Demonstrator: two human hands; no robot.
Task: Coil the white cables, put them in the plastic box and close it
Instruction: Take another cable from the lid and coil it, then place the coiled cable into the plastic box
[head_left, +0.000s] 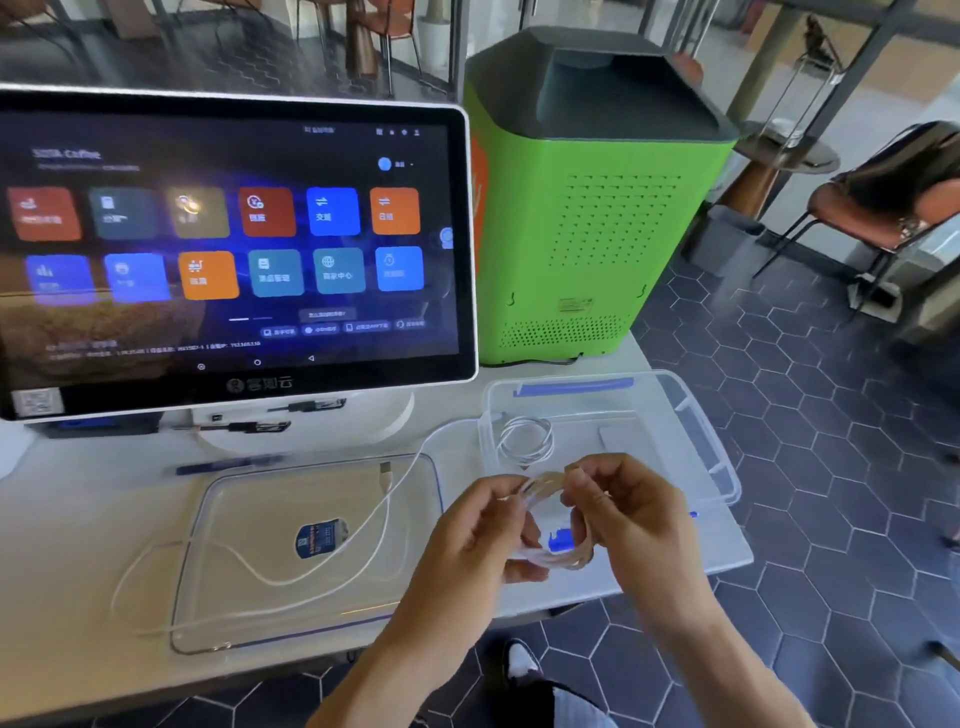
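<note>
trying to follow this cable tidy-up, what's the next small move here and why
Probably wind in another loop. Both hands, left and right, hold a partly wound coil, but its loose tail trails across the lid on the table. One coiled cable already lies in the plastic box.

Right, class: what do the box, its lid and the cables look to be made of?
Box: clear plastic, glossy; the table shows through its walls.
Lid: the same clear plastic, glossy, with a sticker.
Cables: white, smooth, bending into loops, so probably a soft plastic or rubber coating.
</note>
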